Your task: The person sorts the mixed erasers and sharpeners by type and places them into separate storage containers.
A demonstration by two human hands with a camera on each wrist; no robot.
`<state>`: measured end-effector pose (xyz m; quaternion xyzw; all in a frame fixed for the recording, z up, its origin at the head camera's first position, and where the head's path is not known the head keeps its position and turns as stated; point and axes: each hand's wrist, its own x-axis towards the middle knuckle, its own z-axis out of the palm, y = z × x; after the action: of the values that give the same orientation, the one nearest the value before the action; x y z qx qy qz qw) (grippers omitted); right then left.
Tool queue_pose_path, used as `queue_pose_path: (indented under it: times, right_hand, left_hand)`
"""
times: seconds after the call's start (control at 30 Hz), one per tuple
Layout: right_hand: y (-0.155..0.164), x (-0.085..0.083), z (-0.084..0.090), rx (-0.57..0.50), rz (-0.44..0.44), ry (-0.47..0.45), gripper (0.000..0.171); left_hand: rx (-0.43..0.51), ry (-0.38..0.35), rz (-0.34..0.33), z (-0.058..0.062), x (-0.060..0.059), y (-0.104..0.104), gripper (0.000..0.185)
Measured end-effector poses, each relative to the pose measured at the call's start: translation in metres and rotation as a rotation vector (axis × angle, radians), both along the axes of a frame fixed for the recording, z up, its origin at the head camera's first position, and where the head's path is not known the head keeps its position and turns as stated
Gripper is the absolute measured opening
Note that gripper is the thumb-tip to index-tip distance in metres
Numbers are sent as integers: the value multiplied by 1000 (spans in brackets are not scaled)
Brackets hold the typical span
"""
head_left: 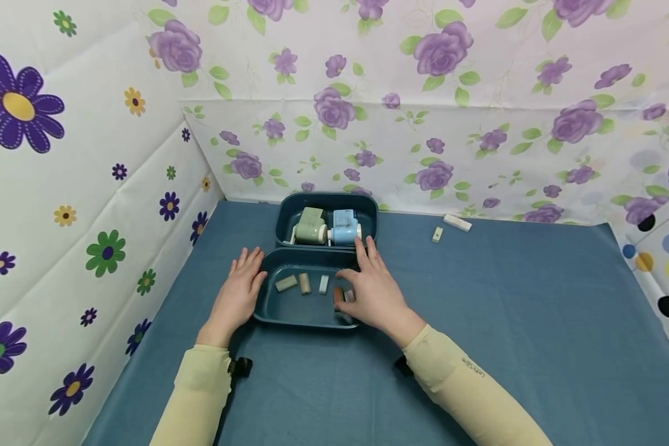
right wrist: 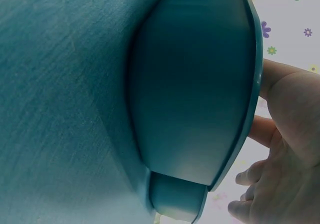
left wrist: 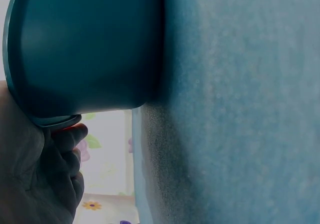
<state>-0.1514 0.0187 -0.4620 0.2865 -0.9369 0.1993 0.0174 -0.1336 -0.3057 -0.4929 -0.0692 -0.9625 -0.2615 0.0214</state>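
Note:
A dark teal front tray (head_left: 306,319) stands on the table with several small blocks inside. Among them are a grey-green block (head_left: 286,284), a tan block (head_left: 304,284) and a pale block (head_left: 323,285). My left hand (head_left: 238,294) rests at the tray's left rim, thumb beside the edge and fingers extended. Over the right end of the tray reaches my right hand (head_left: 376,291), its thumb and index finger apart around a brown block (head_left: 338,297); its other fingers stretch forward. In the right wrist view, the tray wall (right wrist: 195,94) hides the blocks.
Behind the front tray stands a smaller teal tray (head_left: 326,198), holding a green item (head_left: 311,224) and a blue item (head_left: 344,226), both with white round parts. A white block (head_left: 457,222) and a small pale green block (head_left: 437,234) lie at the back right. Flowered sheets (head_left: 334,111) border the table.

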Motion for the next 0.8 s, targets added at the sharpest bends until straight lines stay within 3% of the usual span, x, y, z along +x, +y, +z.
queue_pose_path:
  times: [0.8]
  right_hand:
    - [38, -4, 8, -107, -155, -93, 53]
  left_hand:
    - [-5, 3, 0, -1, -1, 0, 56]
